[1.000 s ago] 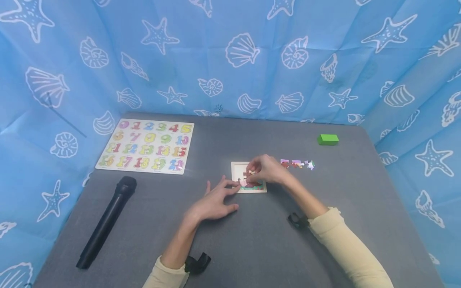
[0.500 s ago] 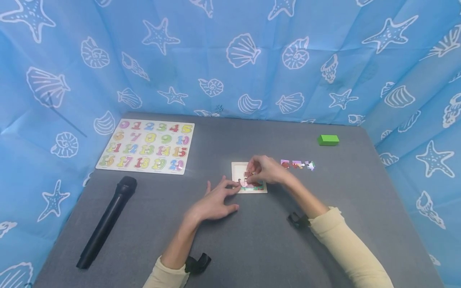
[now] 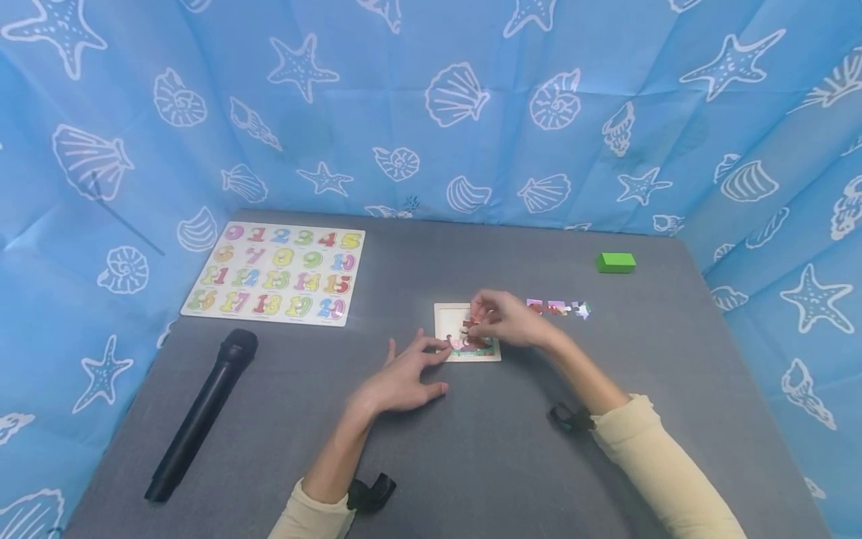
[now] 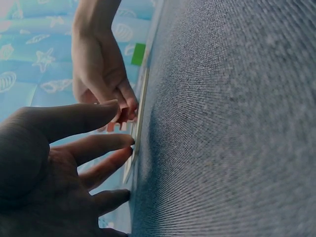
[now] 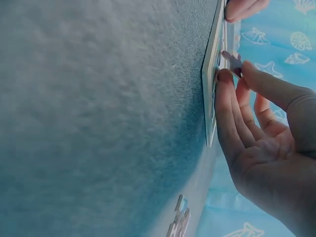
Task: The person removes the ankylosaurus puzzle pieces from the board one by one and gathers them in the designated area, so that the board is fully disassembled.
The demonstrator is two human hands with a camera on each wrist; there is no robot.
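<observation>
under our right hand (image 3: 508, 320) sits the small puzzle tray (image 3: 444, 318), with one reddish puzzle piece (image 3: 469, 325) pinched in that hand's fingertips just above the tray's middle. our left hand (image 3: 402, 379) lies nearer to us, fingers spread and relaxed, its fingertips touching the tray's near-left corner; the right hand is the nearer one to the open slot. three loose pieces (image 3: 557, 308) lie in a row just beyond the right hand's knuckles. we count one tray, one held piece.
</observation>
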